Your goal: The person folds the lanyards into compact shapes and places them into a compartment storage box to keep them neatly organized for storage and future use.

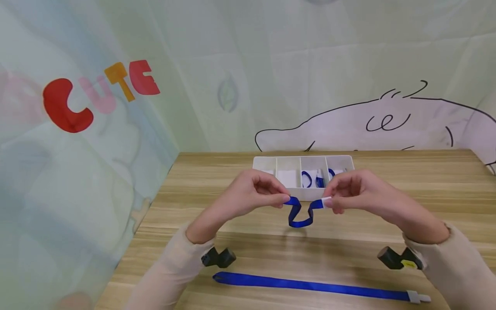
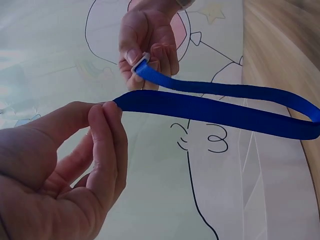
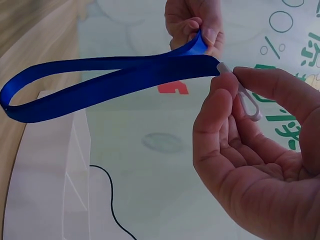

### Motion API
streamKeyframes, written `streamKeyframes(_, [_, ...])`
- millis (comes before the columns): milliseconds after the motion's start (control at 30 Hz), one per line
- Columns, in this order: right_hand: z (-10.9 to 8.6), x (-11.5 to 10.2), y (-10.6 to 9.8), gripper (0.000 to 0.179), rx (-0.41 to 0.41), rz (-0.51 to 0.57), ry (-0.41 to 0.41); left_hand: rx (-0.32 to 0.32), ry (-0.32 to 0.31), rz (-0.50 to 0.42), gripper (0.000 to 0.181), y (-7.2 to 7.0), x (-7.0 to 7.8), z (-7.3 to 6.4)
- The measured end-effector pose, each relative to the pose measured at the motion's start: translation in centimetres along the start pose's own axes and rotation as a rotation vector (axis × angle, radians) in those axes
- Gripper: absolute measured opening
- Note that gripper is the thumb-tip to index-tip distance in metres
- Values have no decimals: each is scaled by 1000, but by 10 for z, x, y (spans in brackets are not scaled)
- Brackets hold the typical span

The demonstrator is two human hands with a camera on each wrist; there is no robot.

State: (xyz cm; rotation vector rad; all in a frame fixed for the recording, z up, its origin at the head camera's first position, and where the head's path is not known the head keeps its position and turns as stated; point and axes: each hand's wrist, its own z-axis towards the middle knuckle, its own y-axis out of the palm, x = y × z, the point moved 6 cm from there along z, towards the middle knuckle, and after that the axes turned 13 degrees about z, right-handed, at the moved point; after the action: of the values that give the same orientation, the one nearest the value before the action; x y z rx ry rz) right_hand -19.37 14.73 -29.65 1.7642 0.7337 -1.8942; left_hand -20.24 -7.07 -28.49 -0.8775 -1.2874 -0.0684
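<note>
A blue lanyard hangs in a loop between both hands, above the table in front of a white divided box. My left hand pinches one end of the strap between thumb and fingertips. At the other end, my right hand pinches the white plastic clip, whose hook sticks out past the fingers in the right wrist view. A second blue lanyard lies stretched out flat on the table near the front, its white clip toward the right.
The white box has several compartments; its two right ones hold coiled blue straps, partly behind the right hand. Wood-grained table lies beneath. A printed cloth hangs behind and at the left.
</note>
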Motion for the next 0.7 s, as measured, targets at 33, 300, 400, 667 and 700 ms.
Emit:
streamKeyframes(33, [1, -1, 1, 11, -2, -1, -3, -3, 6, 0, 10, 1, 2, 1])
streamKeyframes(300, [10, -1, 7, 11, -3, 18, -10, -23, 32, 1, 10, 11, 9, 10])
streamKeyframes(400, [12, -1, 9, 12, 2, 21, -5, -32, 35, -6, 10, 14, 10, 13])
streamKeyframes(667, [16, -1, 13, 12, 14, 36, -13, -21, 47, 24, 10, 20, 13, 18])
streamKeyframes(700, [17, -1, 13, 12, 17, 40, -15, -19, 48, 22, 10, 20, 13, 18])
